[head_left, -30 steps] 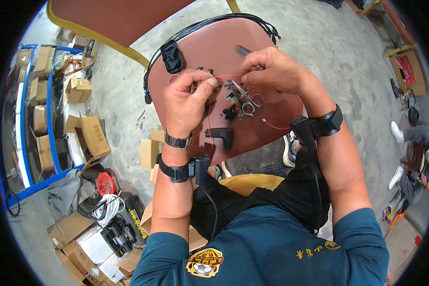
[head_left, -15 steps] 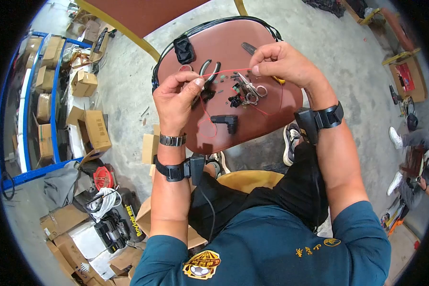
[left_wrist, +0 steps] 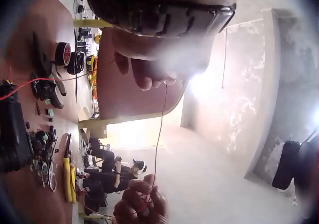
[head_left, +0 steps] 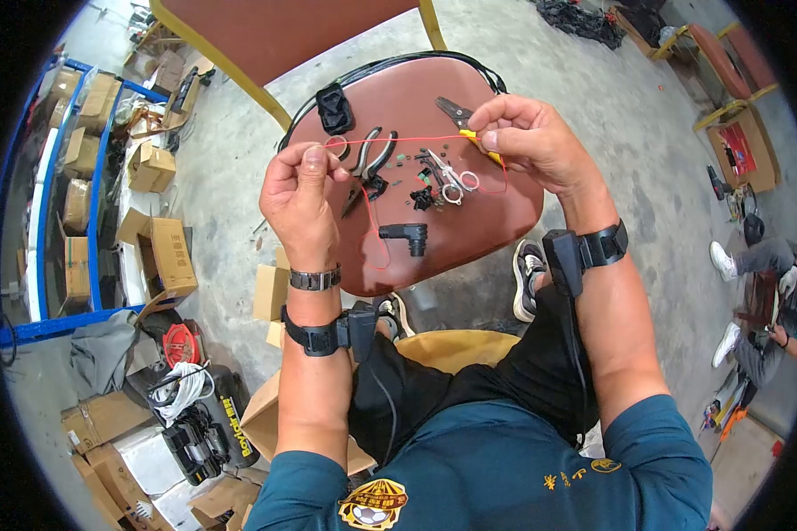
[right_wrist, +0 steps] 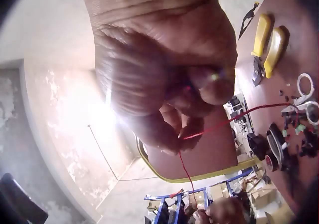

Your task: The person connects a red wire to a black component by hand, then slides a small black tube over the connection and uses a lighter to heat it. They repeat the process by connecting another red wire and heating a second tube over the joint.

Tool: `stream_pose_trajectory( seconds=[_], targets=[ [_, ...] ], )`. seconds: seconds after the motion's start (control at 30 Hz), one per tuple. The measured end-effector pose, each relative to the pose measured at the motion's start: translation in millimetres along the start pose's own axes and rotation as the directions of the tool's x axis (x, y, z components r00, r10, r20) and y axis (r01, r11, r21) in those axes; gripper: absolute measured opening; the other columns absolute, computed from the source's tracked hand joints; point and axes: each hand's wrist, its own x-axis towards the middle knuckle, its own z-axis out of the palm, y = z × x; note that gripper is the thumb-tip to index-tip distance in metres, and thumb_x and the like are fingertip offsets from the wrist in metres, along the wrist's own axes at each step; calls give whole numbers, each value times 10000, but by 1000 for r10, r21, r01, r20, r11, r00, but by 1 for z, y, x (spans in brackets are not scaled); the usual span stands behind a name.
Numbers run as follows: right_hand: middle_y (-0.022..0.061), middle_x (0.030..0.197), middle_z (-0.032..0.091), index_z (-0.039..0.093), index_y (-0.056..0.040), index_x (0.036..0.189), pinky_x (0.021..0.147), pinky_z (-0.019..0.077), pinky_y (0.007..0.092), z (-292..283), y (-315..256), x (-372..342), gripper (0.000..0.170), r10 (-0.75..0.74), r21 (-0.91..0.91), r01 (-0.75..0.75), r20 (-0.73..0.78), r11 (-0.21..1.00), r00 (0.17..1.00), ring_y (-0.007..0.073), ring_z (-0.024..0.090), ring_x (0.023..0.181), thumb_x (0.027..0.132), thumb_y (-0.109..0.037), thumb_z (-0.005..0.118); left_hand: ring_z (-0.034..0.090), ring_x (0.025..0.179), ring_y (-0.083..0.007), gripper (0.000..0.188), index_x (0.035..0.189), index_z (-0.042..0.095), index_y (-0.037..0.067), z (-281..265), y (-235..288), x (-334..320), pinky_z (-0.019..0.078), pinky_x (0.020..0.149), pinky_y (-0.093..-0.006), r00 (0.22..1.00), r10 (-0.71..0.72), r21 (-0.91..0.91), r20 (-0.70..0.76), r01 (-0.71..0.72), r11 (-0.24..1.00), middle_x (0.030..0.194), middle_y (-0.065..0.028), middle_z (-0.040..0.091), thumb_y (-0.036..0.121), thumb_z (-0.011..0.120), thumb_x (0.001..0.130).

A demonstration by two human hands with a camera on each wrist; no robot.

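Note:
A thin red wire runs nearly straight between the two hands above the brown chair seat. My left hand pinches one stretch between thumb and fingers, and a loose loop hangs below it. At the other side my right hand pinches the wire between thumb and forefinger; in the right wrist view the red wire passes through those fingertips. Beneath lie scissors, black-handled pliers, yellow-handled cutters partly behind the right hand, and a black elbow-shaped part.
Small black and green bits are scattered by the scissors. A black open case and a bundle of black cable lie along the seat's far side. Shelves with cardboard boxes stand left; another person sits far right.
The hands have drawn apart, the left hand going left, so the wire between them is longer and straighter. The pliers and yellow-handled cutters show more fully.

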Motion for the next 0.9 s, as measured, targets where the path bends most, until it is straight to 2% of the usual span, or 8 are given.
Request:
stream_pose_trajectory(
  seconds=[0.03, 0.13, 0.23, 0.33, 0.43, 0.53, 0.67, 0.9],
  targets=[
    [-4, 780, 666, 684, -21, 1020, 498, 388, 162, -4, 1, 1, 172, -4, -4, 4, 12, 1000, 1000, 24, 547, 596, 853, -61, 682, 596, 725, -170, 120, 994, 624, -24, 0, -2, 1, 518, 674, -303, 1000, 9, 6, -4, -9, 1000, 838, -94, 637, 90, 631, 958],
    [-8, 772, 658, 683, -15, 1018, 505, 396, 163, -4, -2, -1, 167, 0, 6, 0, 42, 1000, 999, 28, 564, 613, 858, -62, 679, 590, 671, -142, 114, 983, 618, -18, 3, -5, 4, 518, 635, -258, 995, -28, -88, -96, 19, 996, 803, -90, 644, 81, 656, 942],
    [-24, 746, 635, 680, -9, 1020, 494, 382, 163, 1, -7, -1, 170, 17, 40, -19, 71, 999, 997, 17, 528, 584, 859, -62, 681, 589, 656, -147, 117, 967, 628, -21, 4, -11, 9, 508, 621, -249, 978, -132, -116, -164, 113, 987, 801, -95, 652, 87, 662, 938],
    [-35, 726, 612, 677, -2, 1022, 466, 353, 160, -4, -6, 0, 171, 17, 88, -20, 41, 996, 999, 2, 471, 538, 861, -60, 681, 588, 636, -151, 132, 982, 648, -31, 2, -18, 17, 502, 603, -251, 965, -241, -135, -106, 226, 965, 805, -101, 666, 94, 657, 941],
    [-34, 720, 604, 671, 4, 1028, 439, 322, 155, -11, 1, 4, 169, 0, 134, 5, -40, 991, 999, -6, 435, 503, 869, -54, 672, 592, 624, -154, 172, 1036, 662, -44, 6, -23, 18, 508, 600, -260, 956, -289, -119, -50, 282, 952, 814, -110, 680, 102, 650, 946],
    [-25, 714, 600, 666, 9, 1038, 421, 297, 153, -12, -1, 9, 171, -44, 154, 64, -134, 986, 990, -7, 414, 481, 878, -49, 660, 596, 661, -181, 199, 1083, 650, -56, 9, -27, 18, 511, 650, -303, 943, -331, -136, 20, 331, 934, 828, -122, 668, 98, 601, 968],
    [-8, 716, 602, 657, 14, 1063, 415, 294, 156, -19, 0, 17, 186, -60, 197, 107, -228, 975, 972, -4, 393, 464, 886, -40, 644, 617, 688, -203, 227, 1125, 645, -62, 14, -28, 21, 515, 672, -316, 929, -366, -113, 58, 370, 922, 856, -152, 683, 57, 581, 942],
    [27, 779, 642, 645, 14, 1083, 408, 298, 158, -23, 10, 34, 202, -39, 224, 96, -247, 970, 968, 1, 400, 458, 888, -40, 638, 633, 733, -221, 272, 1154, 627, -75, 16, -33, 27, 532, 700, -324, 926, -354, -121, 128, 369, 921, 911, -175, 692, 3, 563, 901]
  ],
)
